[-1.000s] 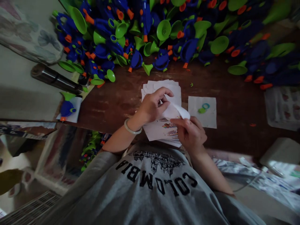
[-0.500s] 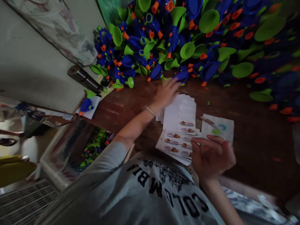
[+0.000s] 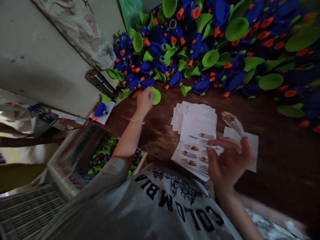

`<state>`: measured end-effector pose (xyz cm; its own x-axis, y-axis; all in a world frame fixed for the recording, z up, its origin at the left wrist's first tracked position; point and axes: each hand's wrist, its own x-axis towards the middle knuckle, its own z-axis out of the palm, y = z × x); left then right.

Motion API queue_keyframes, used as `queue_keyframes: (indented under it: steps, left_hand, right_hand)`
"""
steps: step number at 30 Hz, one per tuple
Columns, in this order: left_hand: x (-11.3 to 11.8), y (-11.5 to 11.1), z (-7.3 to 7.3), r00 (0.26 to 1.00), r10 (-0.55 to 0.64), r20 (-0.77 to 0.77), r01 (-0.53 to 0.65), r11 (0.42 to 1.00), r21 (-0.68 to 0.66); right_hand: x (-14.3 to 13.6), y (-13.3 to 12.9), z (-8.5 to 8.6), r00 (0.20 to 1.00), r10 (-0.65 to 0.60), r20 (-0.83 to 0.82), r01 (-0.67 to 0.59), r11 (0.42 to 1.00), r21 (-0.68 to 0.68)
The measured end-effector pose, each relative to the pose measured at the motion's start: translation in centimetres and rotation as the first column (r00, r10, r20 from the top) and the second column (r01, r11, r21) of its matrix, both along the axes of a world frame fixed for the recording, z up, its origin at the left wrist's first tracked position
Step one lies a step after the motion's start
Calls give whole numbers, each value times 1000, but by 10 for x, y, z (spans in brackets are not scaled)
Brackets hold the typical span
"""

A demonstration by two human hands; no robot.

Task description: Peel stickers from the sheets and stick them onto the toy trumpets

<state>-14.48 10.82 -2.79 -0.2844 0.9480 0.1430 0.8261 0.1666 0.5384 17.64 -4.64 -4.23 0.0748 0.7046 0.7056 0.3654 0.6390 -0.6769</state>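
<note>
My left hand (image 3: 145, 100) is closed around a toy horn at the front left of the pile. The horn's round green bell (image 3: 156, 96) shows beside my fingers, while my hand hides most of the rest. My right hand (image 3: 228, 161) is raised over the sticker sheets (image 3: 188, 154), fingers curled. An oval printed sticker (image 3: 233, 122) stands up from a fingertip of that hand, one end against the finger. Beneath it lies a small pale sheet (image 3: 253, 150), partly covered by my hand. Whiter sheets (image 3: 198, 116) are stacked just beyond the printed ones.
A large heap of blue, green and orange toy horns (image 3: 210, 58) covers the table's far side. At left stand a metal flask (image 3: 100, 81) and a single horn (image 3: 100, 109) on white paper. A bin (image 3: 62, 163) below holds more green and blue pieces.
My left hand has moved left from the middle front of the pile and closed on a horn there. The sticker at my right hand has risen and turned more upright. The view has shifted slightly.
</note>
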Motion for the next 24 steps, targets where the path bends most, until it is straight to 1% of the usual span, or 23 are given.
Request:
queue_keyframes:
  steps: [1, 2, 3, 4, 5, 7, 8, 9, 10, 11, 12, 13, 14, 15, 16, 17, 19, 20, 21, 22, 23, 24]
  left_hand:
    - [5, -13, 1, 989, -41, 145, 31, 997, 69]
    - [12, -26, 2, 939, -95, 332, 51, 989, 139]
    - [18, -40, 2, 845, -155, 511, 59, 978, 199]
    - [26, -53, 2, 719, -212, 662, 66, 969, 239]
    - [35, -65, 2, 582, -252, 773, 86, 964, 250]
    - [54, -89, 4, 339, -263, 903, 191, 959, 207]
    - [64, -99, 5, 208, -242, 948, 251, 949, 188]
    - [73, -108, 7, 55, -202, 978, 298, 938, 176]
    - [82, -115, 10, -82, -151, 985, 328, 929, 170]
    - [88, -121, 12, -181, -113, 977, 335, 927, 169]
    - [93, -126, 13, -250, -99, 963, 322, 930, 179]
    - [96, -129, 14, -294, -119, 948, 297, 932, 209]
    - [97, -131, 15, -309, -166, 936, 276, 926, 255]
    - [96, -132, 14, -296, -230, 927, 271, 911, 312]
    - [93, -131, 13, -260, -300, 918, 283, 885, 370]
    - [90, -130, 12, -216, -367, 905, 324, 847, 421]
    - [84, -127, 8, -130, -465, 876, 427, 771, 473]
    - [83, -125, 6, -99, -486, 868, 447, 758, 475]
    - [83, -124, 4, -82, -486, 870, 433, 769, 470]
    - [86, -124, 2, -84, -459, 884, 393, 800, 453]
    - [91, -125, 0, -109, -402, 909, 349, 841, 414]
    - [98, -127, -2, -155, -318, 935, 326, 877, 352]
  right_hand:
    - [-2, 3, 1, 1000, 0, -25, 0, 1000, -11]
    - [-4, 6, 2, 999, -7, -48, 6, 1000, -21]
    - [-7, 9, 4, 997, -23, -68, 20, 999, -35]
    - [-10, 13, 6, 995, -46, -84, 42, 998, -45]
    - [-14, 17, 8, 993, -73, -92, 68, 996, -56]
    - [-22, 26, 11, 990, -110, -90, 103, 992, -79]
    - [-25, 31, 13, 990, -107, -94, 98, 990, -98]
    - [-28, 35, 13, 991, -85, -106, 72, 990, -122]
    - [-30, 38, 13, 990, -54, -127, 34, 988, -153]
    - [-32, 40, 11, 987, -25, -157, -5, 982, -187]
    - [-33, 41, 9, 982, -4, -191, -37, 978, -207]
    - [-33, 42, 6, 974, 8, -226, -57, 975, -214]
    - [-32, 42, 2, 966, 11, -258, -68, 975, -214]
    - [-30, 42, -2, 956, 14, -291, -80, 973, -218]
    - [-27, 41, -6, 945, 29, -327, -111, 966, -234]
    - [-24, 40, -9, 930, 57, -362, -162, 950, -265]
    - [-16, 39, -12, 902, 127, -414, -288, 890, -355]
    - [-13, 39, -11, 891, 156, -426, -333, 863, -380]
    - [-10, 38, -8, 888, 174, -426, -350, 855, -382]
    - [-8, 38, -3, 895, 174, -411, -336, 869, -363]
    - [-7, 38, 2, 908, 150, -390, -286, 904, -318]
    - [-8, 38, 7, 923, 102, -372, -208, 944, -257]
